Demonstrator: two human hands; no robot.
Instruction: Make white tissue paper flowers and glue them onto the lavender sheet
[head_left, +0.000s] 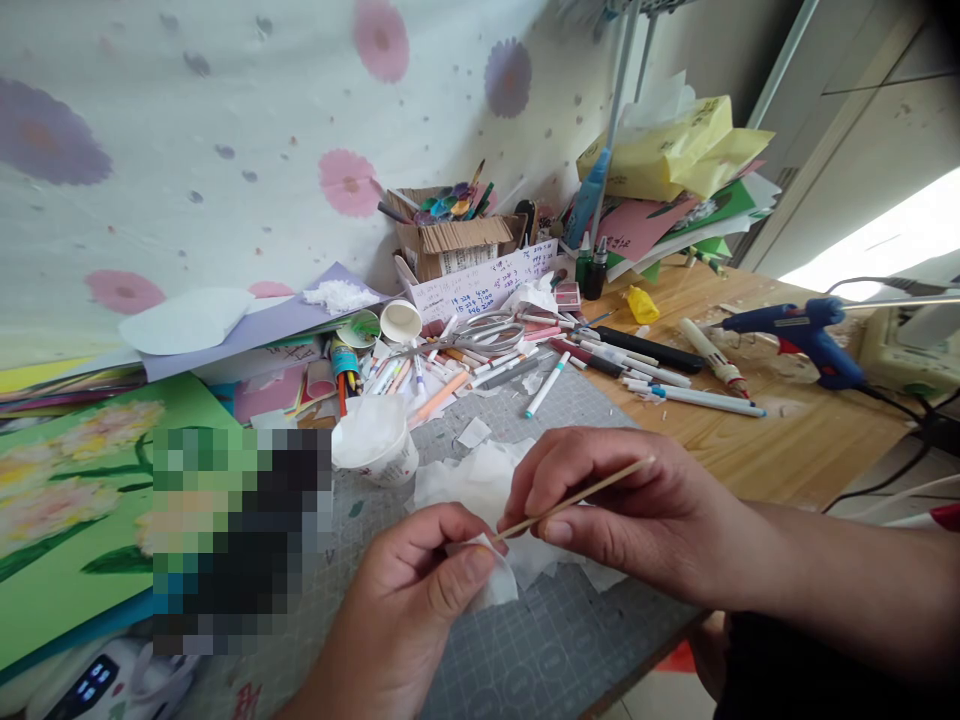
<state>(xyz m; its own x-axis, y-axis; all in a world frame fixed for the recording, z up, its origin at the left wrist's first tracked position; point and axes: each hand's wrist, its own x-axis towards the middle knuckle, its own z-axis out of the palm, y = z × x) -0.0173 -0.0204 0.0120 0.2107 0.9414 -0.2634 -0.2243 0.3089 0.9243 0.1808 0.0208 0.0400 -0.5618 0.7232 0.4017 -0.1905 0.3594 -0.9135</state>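
Between the thumb and fingers of my left hand (427, 575) is a small piece of thin white paper (501, 585), its lower corner hanging free. My right hand (622, 510) pinches a thin wooden stick (600, 485) that slants down to the left. The stick's lower tip meets the paper at my left fingertips; whether the paper wraps round it I cannot tell. Behind and beneath my hands, a loose pile of white paper pieces (457, 480) lies on the grey cutting mat (480, 660). A paper cup (375, 445) with white paper in it stands left of the pile.
Markers (547, 385) and scissors (487, 335) clutter the mat's far edge. A cardboard box (457, 245) of brushes stands behind them. At right, a blue glue gun (799, 335) lies on the wooden table (832, 430) with its cable. Green painted paper (75, 480) covers the left side.
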